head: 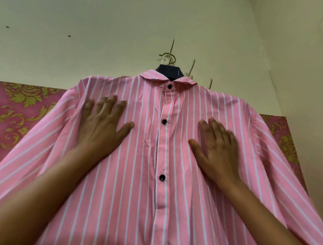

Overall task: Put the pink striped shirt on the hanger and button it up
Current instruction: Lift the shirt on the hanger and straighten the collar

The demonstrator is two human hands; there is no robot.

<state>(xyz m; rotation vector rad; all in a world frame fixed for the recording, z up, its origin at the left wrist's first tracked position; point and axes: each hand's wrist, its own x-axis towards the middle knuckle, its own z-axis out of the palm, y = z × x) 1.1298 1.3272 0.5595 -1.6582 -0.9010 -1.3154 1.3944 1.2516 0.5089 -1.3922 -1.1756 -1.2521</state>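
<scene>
The pink striped shirt (144, 159) hangs on a dark hanger (169, 70) whose hook sits on a wall hook above. Its front placket is closed, with three black buttons showing, at the collar (169, 87), at the chest (164, 121) and lower down (161, 177). My left hand (102, 126) lies flat on the shirt's left chest, fingers straight and spread. My right hand (217, 149) lies flat on the right chest the same way. Both sleeves spread out to the sides.
A cream wall (105, 32) rises behind the shirt, with metal wall hooks (191, 69) near the hanger. A pink and gold patterned panel (14, 112) runs along the wall at the left and at the right (285, 138).
</scene>
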